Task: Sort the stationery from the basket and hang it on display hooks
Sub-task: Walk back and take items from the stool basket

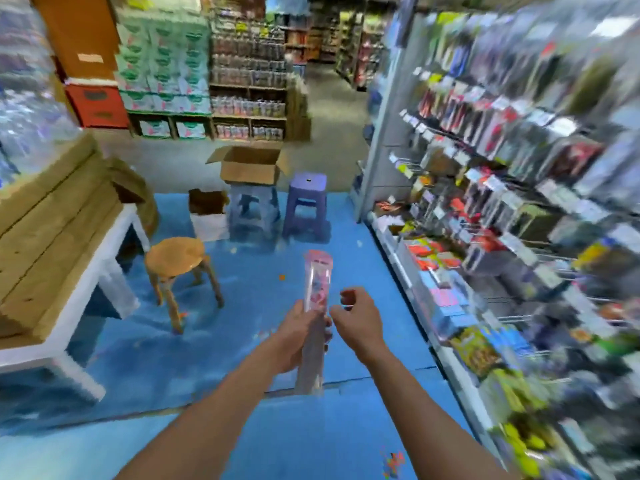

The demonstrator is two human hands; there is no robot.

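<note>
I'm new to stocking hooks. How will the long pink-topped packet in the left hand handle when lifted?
The packet is probably fairly stiff: it stands upright above the left hand without drooping. Likely light, since one hand grips it mid-length. Its clear glossy wrap may be slippery.

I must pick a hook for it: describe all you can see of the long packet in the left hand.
The packet is a long, narrow sleeve of seemingly clear plastic, with a pink header on top and blurred pink contents; its lower part looks greyish. It is held nearly upright over the blue floor. The left hand grips it about midway. The right hand, loosely curled, is close beside it; whether it touches is unclear.
</note>
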